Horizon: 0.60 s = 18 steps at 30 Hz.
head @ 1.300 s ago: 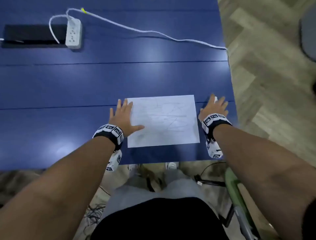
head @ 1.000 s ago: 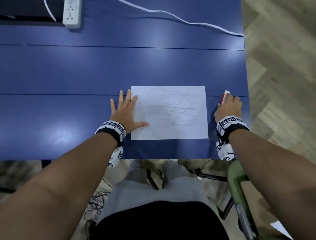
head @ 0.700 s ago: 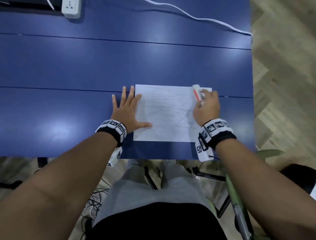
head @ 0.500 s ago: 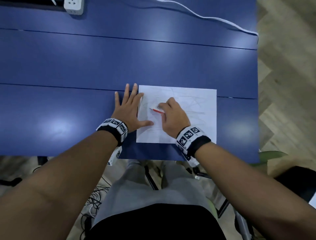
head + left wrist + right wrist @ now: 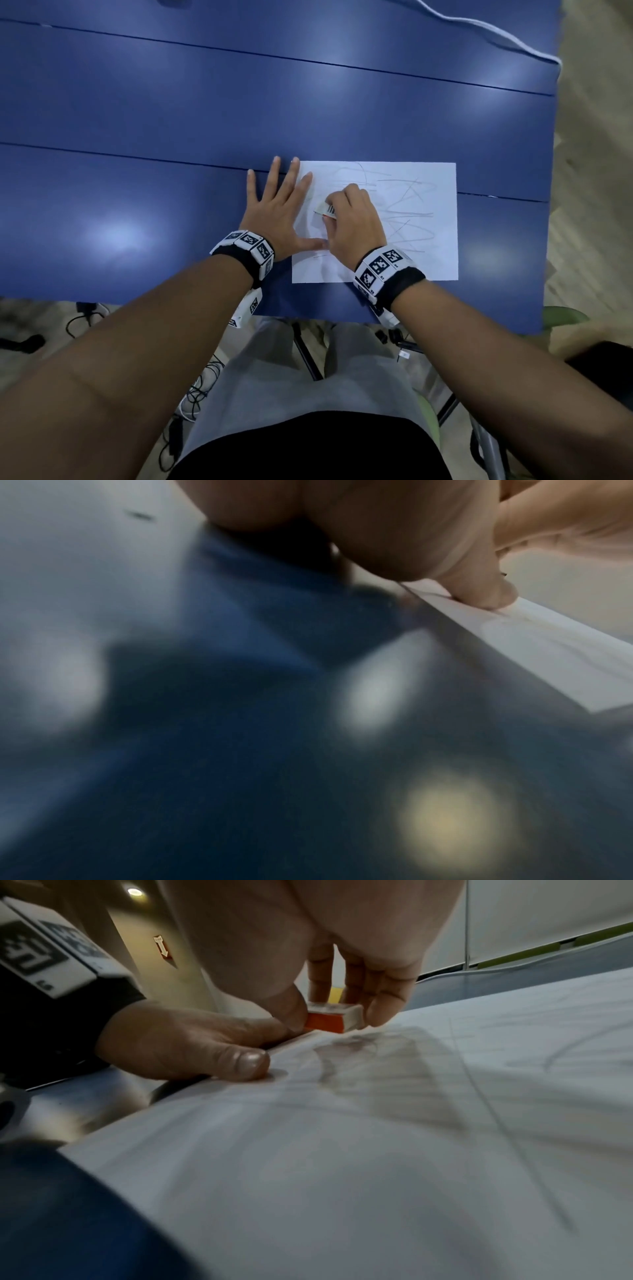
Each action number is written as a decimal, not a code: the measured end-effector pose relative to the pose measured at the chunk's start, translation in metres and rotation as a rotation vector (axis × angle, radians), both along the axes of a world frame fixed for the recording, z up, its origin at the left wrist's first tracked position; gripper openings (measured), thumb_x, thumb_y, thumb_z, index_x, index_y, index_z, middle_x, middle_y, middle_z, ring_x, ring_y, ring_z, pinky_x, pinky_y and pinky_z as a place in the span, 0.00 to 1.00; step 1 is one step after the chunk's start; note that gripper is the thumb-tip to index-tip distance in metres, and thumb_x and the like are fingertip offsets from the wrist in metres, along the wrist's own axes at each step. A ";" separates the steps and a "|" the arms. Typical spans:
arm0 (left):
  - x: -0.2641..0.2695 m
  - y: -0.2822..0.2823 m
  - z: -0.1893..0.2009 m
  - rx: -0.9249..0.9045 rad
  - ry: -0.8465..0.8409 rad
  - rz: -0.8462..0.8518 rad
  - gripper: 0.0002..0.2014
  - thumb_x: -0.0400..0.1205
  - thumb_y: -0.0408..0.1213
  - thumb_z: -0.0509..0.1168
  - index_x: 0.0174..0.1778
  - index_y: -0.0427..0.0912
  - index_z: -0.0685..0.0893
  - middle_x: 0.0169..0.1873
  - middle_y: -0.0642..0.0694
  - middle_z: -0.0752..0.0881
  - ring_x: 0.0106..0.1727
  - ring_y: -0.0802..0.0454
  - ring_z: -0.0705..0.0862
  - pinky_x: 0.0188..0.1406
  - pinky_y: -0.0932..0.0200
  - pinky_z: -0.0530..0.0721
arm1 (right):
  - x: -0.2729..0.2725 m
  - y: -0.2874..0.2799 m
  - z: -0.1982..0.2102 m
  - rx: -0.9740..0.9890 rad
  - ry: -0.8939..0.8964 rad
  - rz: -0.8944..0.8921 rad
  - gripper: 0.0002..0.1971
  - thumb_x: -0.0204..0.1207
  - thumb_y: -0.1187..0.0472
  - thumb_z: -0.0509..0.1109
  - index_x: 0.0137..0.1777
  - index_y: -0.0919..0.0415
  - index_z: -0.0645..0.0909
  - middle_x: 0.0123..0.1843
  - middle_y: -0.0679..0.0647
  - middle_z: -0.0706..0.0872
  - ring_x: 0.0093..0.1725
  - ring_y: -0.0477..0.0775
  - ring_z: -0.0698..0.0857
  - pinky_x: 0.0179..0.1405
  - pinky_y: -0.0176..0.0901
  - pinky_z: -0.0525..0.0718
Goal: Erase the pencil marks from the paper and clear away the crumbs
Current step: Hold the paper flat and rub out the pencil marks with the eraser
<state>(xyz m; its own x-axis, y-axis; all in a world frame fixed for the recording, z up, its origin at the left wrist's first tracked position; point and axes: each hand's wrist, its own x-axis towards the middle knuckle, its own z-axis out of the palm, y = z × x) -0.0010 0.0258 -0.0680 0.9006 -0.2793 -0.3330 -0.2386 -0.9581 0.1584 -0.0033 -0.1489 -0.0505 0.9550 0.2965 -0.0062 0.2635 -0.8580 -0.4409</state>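
A white sheet of paper (image 5: 411, 219) with grey pencil scribbles lies near the front right of the blue table (image 5: 171, 120). My left hand (image 5: 277, 212) lies flat with spread fingers on the paper's left edge, its thumb (image 5: 219, 1061) pressing the sheet (image 5: 342, 1150). My right hand (image 5: 352, 222) pinches a white eraser (image 5: 325, 209) with an orange sleeve (image 5: 334, 1016) between thumb and fingers, its lower end on the left part of the paper beside the left hand. The left wrist view is blurred and shows the thumb (image 5: 479, 588) on the paper's edge (image 5: 548, 647).
A white cable (image 5: 479, 24) runs across the table's far right corner. The table's right edge (image 5: 549, 205) is close to the paper, with wooden floor beyond. Cables (image 5: 198, 394) lie on the floor under the table.
My right hand picked up the eraser from the table right of the paper and carried it left across the sheet to beside my left hand. The left hand stayed flat on the paper's edge.
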 end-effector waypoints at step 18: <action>0.001 0.021 -0.008 -0.076 -0.037 -0.040 0.61 0.69 0.86 0.48 0.90 0.46 0.43 0.89 0.45 0.38 0.89 0.45 0.36 0.85 0.28 0.38 | 0.014 0.015 0.005 -0.084 0.233 -0.040 0.13 0.82 0.53 0.64 0.60 0.59 0.71 0.51 0.54 0.86 0.46 0.60 0.84 0.40 0.50 0.80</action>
<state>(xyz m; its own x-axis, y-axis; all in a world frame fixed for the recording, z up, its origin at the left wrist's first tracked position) 0.0002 0.0465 -0.0762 0.8992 -0.3388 -0.2767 -0.2838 -0.9332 0.2205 0.0111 -0.1342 -0.0459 0.9361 0.2473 -0.2501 0.1280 -0.9018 -0.4128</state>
